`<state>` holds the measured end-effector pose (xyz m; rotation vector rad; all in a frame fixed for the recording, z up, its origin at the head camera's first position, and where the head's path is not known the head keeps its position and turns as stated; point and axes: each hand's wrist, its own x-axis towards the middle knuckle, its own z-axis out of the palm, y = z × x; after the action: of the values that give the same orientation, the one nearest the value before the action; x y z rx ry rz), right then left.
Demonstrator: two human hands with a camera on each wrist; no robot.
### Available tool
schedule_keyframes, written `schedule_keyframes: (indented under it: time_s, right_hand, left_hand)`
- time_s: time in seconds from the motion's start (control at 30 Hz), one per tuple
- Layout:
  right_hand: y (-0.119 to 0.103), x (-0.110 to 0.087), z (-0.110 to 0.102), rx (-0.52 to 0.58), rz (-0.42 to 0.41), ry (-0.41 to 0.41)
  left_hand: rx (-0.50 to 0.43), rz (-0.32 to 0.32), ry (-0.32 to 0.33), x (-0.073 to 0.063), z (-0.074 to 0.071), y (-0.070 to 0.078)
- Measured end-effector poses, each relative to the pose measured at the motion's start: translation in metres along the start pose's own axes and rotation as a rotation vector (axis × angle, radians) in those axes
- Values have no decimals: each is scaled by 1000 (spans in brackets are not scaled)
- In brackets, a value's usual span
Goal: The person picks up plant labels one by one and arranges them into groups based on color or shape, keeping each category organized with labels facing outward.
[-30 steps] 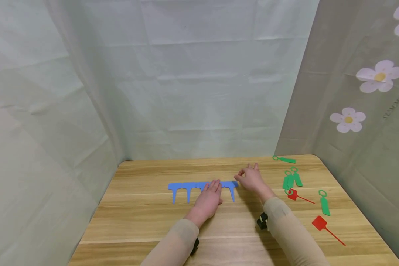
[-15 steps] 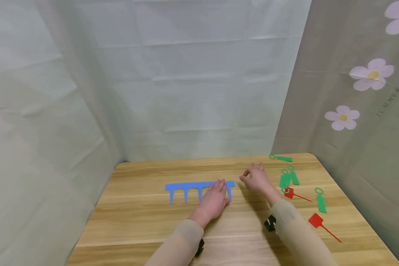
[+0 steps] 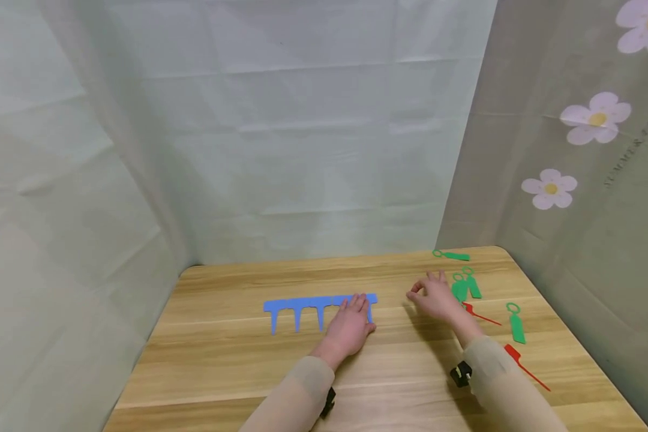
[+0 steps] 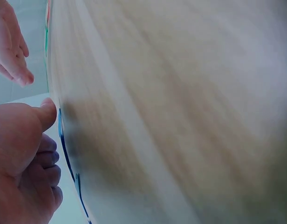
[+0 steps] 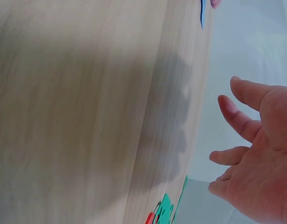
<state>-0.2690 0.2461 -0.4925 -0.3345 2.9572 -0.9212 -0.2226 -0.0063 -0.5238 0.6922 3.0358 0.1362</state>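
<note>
Several blue T-shaped plant labels (image 3: 297, 303) lie side by side on the table, their tops forming one row and their stems pointing toward me. My left hand (image 3: 351, 327) rests on the right part of this row with its fingers stretched out, hiding some of the stems. To the right, just above the wood, hovers my right hand (image 3: 437, 298). In the right wrist view a gap shows between the thumb and fingers of that hand (image 5: 260, 154), with nothing held. Edge-on in the left wrist view, the blue labels (image 4: 64, 144) run beside the left hand.
Green ring-topped tags (image 3: 459, 290) lie in a cluster just right of my right hand. Another green tag (image 3: 456, 256) is at the back edge, and one (image 3: 516, 328) farther right. Two red square-headed stakes (image 3: 529, 367) lie nearby, partly covered. Cloth walls (image 3: 324, 150) enclose the table.
My right hand has moved away from the right end of the blue row, toward the green tags. My left hand has slid slightly right along the row. The view has shifted a little.
</note>
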Motion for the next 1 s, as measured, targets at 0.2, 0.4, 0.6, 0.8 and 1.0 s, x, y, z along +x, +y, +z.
schedule_keyframes:
  time_s: [0.2, 0.4, 0.6, 0.8, 1.0]
  right_hand:
    - [3, -4, -3, -2, 4, -10]
    - [3, -6, -3, 2, 0, -8]
    - [0, -7, -4, 18, -7, -7]
    - [-2, -8, -6, 1, -12, -20]
    - [3, -10, -7, 8, -43, -36]
  left_hand:
    - [-1, 10, 1, 1, -2, 1]
    - [-11, 14, -30, 3, -1, 2]
    - [-16, 6, -48, 4, -2, 3]
    - [-34, -12, -67, 3, -4, 6]
    - [-41, -25, -84, 3, -5, 7]
